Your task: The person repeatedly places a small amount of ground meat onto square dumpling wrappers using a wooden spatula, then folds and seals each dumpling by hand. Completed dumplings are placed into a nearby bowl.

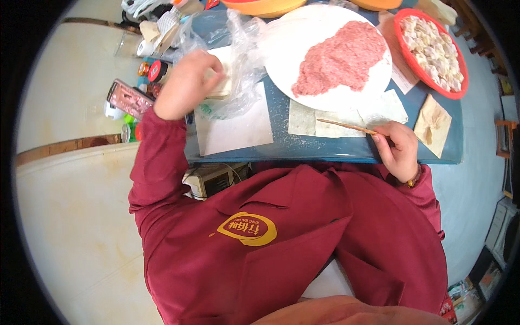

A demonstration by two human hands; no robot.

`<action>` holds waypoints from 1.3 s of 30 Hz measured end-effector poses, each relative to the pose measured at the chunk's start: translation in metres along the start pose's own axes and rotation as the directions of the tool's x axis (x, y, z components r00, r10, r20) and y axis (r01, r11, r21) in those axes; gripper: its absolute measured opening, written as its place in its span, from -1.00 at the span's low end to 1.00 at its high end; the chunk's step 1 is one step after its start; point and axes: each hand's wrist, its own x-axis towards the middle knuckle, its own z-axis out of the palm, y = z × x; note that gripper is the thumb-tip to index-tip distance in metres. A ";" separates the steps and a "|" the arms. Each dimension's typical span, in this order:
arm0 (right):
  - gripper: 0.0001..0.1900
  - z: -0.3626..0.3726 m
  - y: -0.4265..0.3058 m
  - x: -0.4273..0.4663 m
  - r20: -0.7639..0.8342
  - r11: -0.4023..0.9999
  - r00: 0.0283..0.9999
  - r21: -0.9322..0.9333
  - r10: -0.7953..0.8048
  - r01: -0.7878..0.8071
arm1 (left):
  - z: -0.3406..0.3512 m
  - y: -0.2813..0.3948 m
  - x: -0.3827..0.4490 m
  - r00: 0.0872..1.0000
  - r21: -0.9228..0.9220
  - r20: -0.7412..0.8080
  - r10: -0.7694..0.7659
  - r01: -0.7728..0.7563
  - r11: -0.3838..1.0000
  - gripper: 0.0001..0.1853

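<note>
My right hand [396, 150] grips one end of a thin wooden stick [345, 125], its tip pointing left over thin pale sheets [301, 118] at the table edge. My left hand [189, 83], slightly blurred and with curled fingers, is over a stack of pale square wrappers [221, 87] in a clear plastic bag [243, 95]. Whether its fingers hold a wrapper is hidden. Between and beyond my hands lies a large white round plate [280, 44] with a mound of pink minced meat [339, 57]. A red plastic basket [458, 94] of small filled dumplings [432, 53] is at the far right.
White paper [239, 132] lies on the blue table [280, 152] near its front edge. A folded tan cloth or paper [434, 126] is by my right hand. Past my left wrist are a phone [129, 99] and jars [157, 72]. Orange bowl rims [264, 8] stand at the back.
</note>
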 end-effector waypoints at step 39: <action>-0.82 -0.050 0.028 0.059 0.192 0.792 0.973 -0.572 -0.124 0.214 | 0.073 0.076 -0.067 0.970 -0.434 0.150 -0.191 -0.109 -0.894 -0.43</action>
